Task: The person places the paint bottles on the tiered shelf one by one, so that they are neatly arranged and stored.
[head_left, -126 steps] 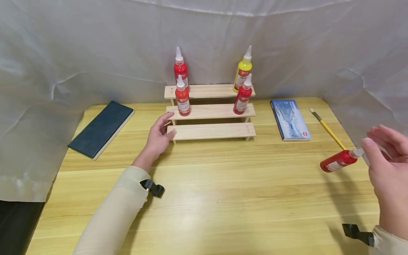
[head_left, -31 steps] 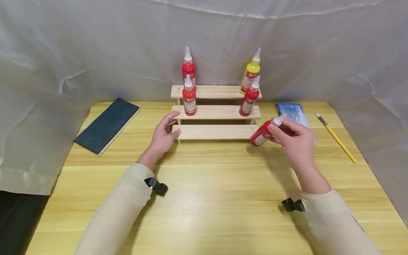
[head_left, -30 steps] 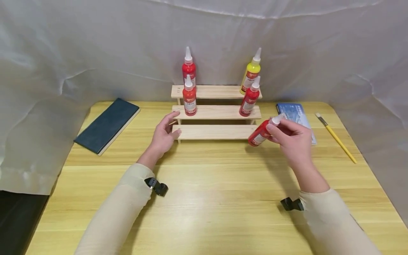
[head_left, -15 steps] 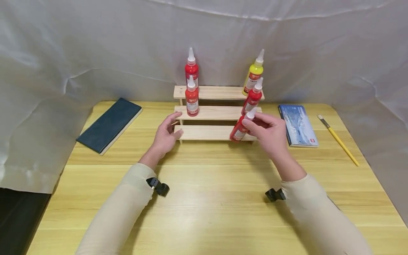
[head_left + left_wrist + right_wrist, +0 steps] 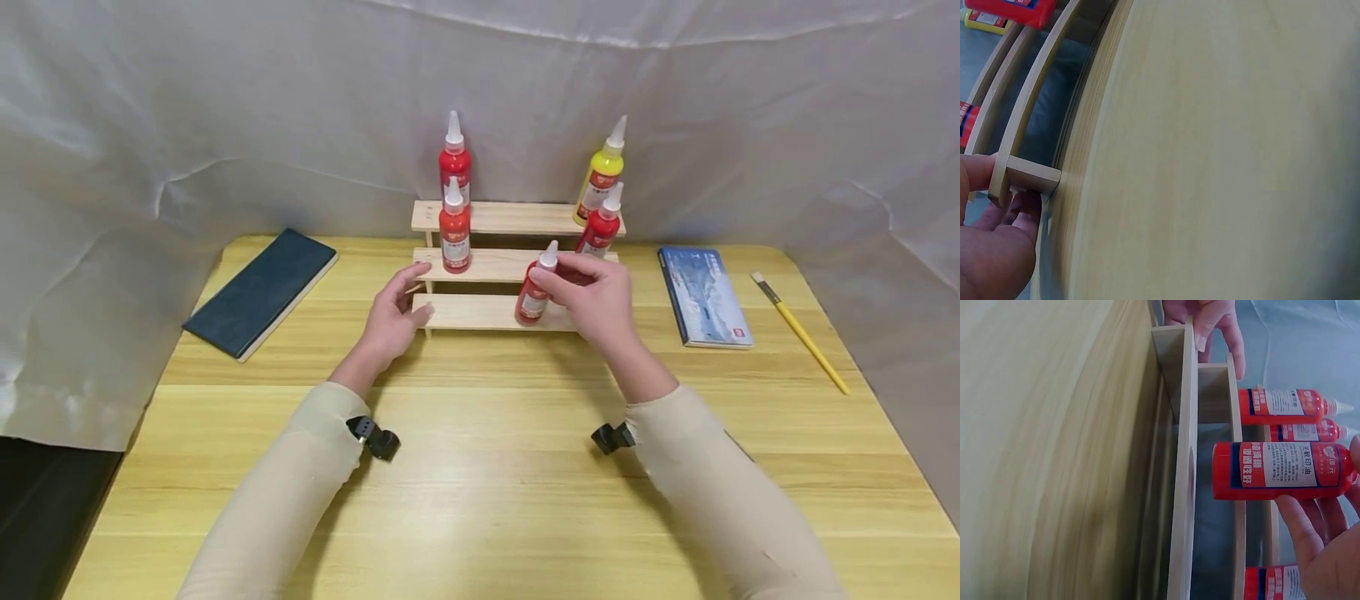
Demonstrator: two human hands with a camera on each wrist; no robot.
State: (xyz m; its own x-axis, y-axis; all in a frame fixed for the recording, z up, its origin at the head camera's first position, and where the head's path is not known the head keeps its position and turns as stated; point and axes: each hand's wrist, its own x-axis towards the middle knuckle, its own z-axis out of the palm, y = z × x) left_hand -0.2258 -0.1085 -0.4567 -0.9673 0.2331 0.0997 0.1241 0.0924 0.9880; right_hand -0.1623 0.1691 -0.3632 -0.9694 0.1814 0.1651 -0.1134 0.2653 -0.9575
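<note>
A three-step wooden display stand is held at its left end by my left hand, thumb on the lowest step. The left wrist view shows my fingers curled at the end leg. My right hand pinches a red squeeze bottle by its upper part near the white nozzle. It is nearly upright over the lowest step; in the right wrist view a small gap separates its base from that board. On the middle step are an orange-red bottle at left and a red bottle at right, partly hidden by my right hand.
The top step bears a red bottle at left and a yellow bottle at right. A dark notebook lies left on the wooden table. To the right are a blue book and a yellow-handled brush. Grey cloth hangs behind.
My right hand has carried the red bottle from the far right, leftward over the lowest step, and turned it more upright. My left hand has stayed on the stand.
</note>
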